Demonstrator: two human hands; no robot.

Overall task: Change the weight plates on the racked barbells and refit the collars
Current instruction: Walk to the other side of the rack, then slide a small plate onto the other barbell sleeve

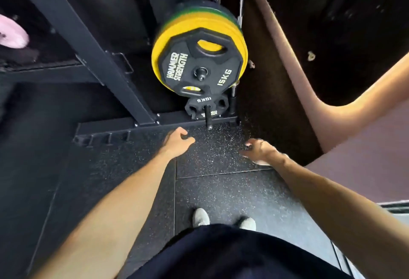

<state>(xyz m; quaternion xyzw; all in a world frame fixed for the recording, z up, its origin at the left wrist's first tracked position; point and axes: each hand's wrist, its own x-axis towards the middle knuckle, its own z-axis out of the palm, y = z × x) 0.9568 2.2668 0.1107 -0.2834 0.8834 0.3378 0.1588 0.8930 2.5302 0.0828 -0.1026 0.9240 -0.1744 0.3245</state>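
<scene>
Beyond both hands' fingers [184,133] hangs 15KG plate [199,66]

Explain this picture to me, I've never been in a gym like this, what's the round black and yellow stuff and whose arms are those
The single picture comes from a camera worn on a person's head, looking down. The arms are that person's own: the left hand and right hand hang loosely curled, holding nothing. The round things are weight plates stored on pegs of a black steel rack. The front black plate reads 15KG, with yellow plates stacked behind it. A smaller black 10KG plate sits on a lower peg. Below is speckled rubber flooring and the person's pale shoes.
</scene>
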